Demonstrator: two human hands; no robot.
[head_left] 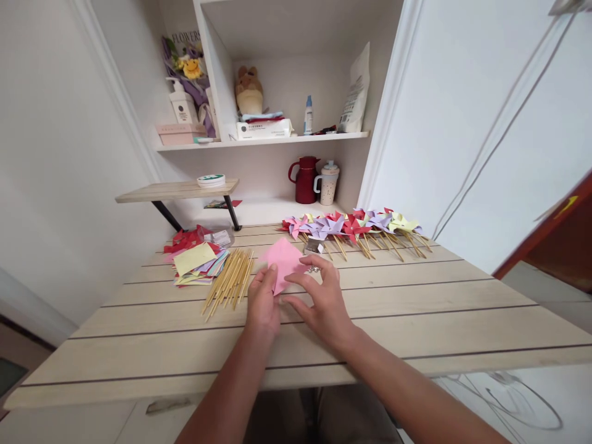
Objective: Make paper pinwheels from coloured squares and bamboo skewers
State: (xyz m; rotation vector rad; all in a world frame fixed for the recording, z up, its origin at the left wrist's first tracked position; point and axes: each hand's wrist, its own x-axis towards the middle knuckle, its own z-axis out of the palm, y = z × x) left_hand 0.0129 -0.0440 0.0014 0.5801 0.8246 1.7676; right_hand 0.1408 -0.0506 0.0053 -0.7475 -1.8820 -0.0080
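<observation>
A pink sheet of paper (283,256) is raised over the middle of the table, pinched at its lower left by my left hand (264,299). My right hand (324,302) is at the paper's right side, thumb and fingers spread apart, fingertips close to or touching its edge. A small silvery thing (314,269) shows by the right fingers; I cannot make out what it is. Left of my hands lie thin wooden sticks (229,280) and a stack of coloured paper (197,262). Finished paper pinwheels (354,228) on sticks lie in a row at the back right.
Behind the paper is a small dark box (314,246). Red paper pieces (187,239) lie under a raised wooden stand (171,191) at the back left. A red jug (306,180) and a tumbler (328,184) stand at the back, below a shelf (263,142).
</observation>
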